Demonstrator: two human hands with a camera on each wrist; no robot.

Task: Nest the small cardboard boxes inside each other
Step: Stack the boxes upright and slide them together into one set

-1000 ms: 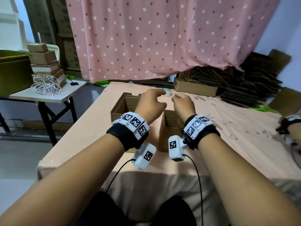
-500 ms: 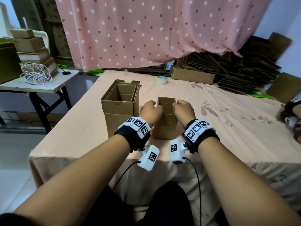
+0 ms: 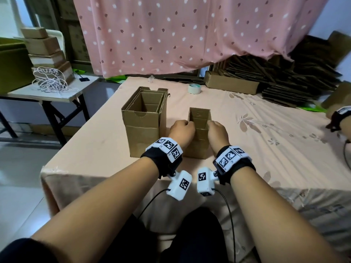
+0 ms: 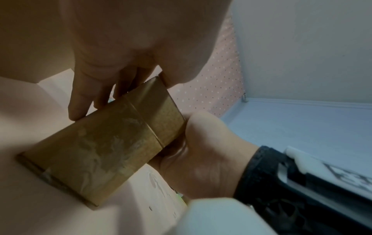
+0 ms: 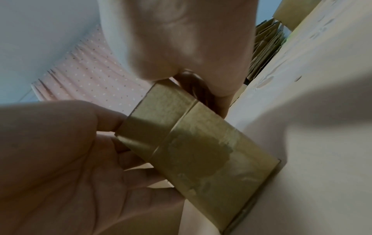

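Observation:
A narrow open-topped cardboard box [image 3: 197, 137] stands upright on the table, just right of a bigger open box [image 3: 144, 128] that has a smaller box nested inside it [image 3: 150, 103]. My left hand [image 3: 182, 130] grips the narrow box [image 4: 112, 143] at its upper left edge, thumb on the near face and fingers [image 4: 80, 101] down the far side. My right hand [image 3: 218, 131] grips the upper right edge of the same box [image 5: 197, 143] in the same way. The box bottom rests on the cloth.
The table wears a peach flowered cloth [image 3: 266, 149]. A roll of tape [image 3: 194, 88] and a long flat carton [image 3: 231, 83] lie at the back, flattened cardboard [image 3: 284, 76] piled behind. Another person's wrist [image 3: 340, 118] shows at the right edge. A side table [image 3: 47, 92] with stacked boxes stands left.
Both hands came back from the far side of the table and took hold of the narrow box's top edges. The head view has pulled back and tilted, so the boxes show in full.

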